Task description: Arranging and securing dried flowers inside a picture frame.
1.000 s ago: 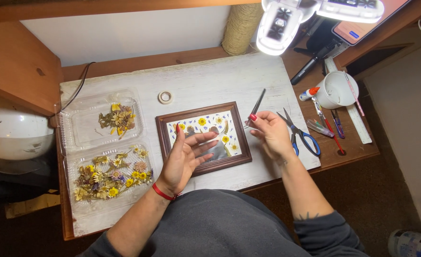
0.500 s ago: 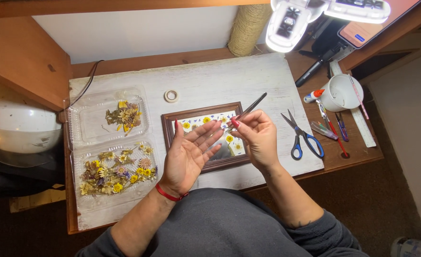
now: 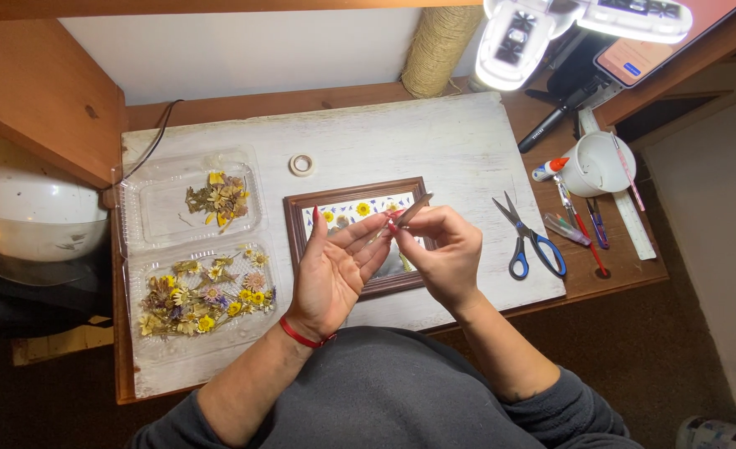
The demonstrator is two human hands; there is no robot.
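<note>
Clear plastic clamshell tray (image 3: 139,218) of dried flowers (image 3: 206,297), wooden frame (image 3: 295,224), right hand (image 3: 441,254) pinching metal tweezers (image 3: 412,209), left hand (image 3: 334,270) open-palmed, empty

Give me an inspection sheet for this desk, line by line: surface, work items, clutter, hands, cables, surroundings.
Surface: white board on a wooden desk.
Work items: brown picture frame with pressed flowers; tweezers.
Clutter: clear flower tray, tape roll, scissors, white cup, pens.
Hands: right hand pinches the tweezers; left hand open, palm up, beneath their tip.
Cables: dark cord at the board's far left corner.
Surroundings: twine spool, lamp overhead.
</note>
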